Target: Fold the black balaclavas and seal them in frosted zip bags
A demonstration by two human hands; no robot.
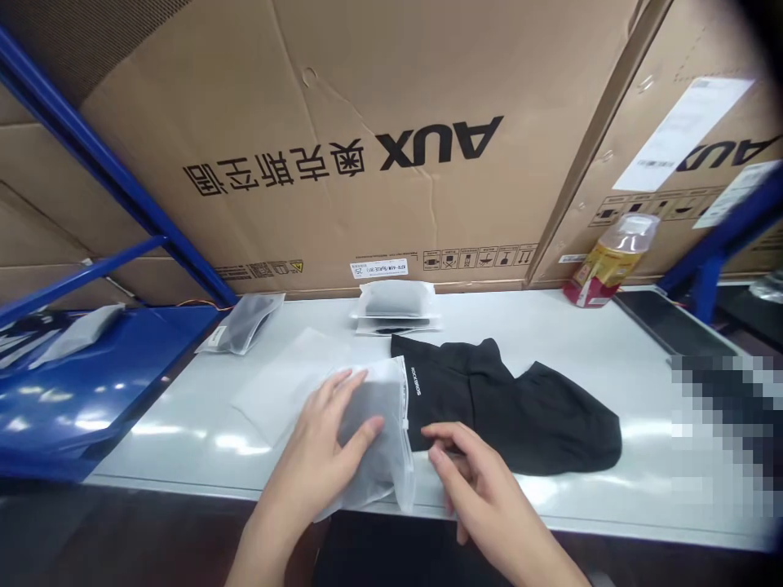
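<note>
From the head camera, the left hand point(321, 436) is down on a frosted zip bag point(382, 466), fingers spread and palm pressing it flat against the white table point(554, 322). It's laid across the bag, not clamped on it! The bag's dark grey contents show through, its long axis runs 12 to 6, the zip strip follows its right edge, and its lower end reaches the table's front edge.

The right hand point(474, 489) is just off the bag at 3 o'clock, fingers loosely curled and apart, with nothing visible in its grip. Its fingertips point(433, 456) sit just beside the zip strip, over the lower edge of a black garment point(532, 416) with white lettering. That garment spreads out toward the right hand's 1 o'clock. So the left hand is on the bag, and the right is the one beside the garment.

Around them, a flat frosted bag point(275, 383) lies at 9 o'clock, a filled bag point(241, 322) at 10, and a grey bagged pack point(396, 299) at 12. A plastic bottle point(612, 261) lies over at 2 o'clock, against AUX cartons point(367, 147).
</note>
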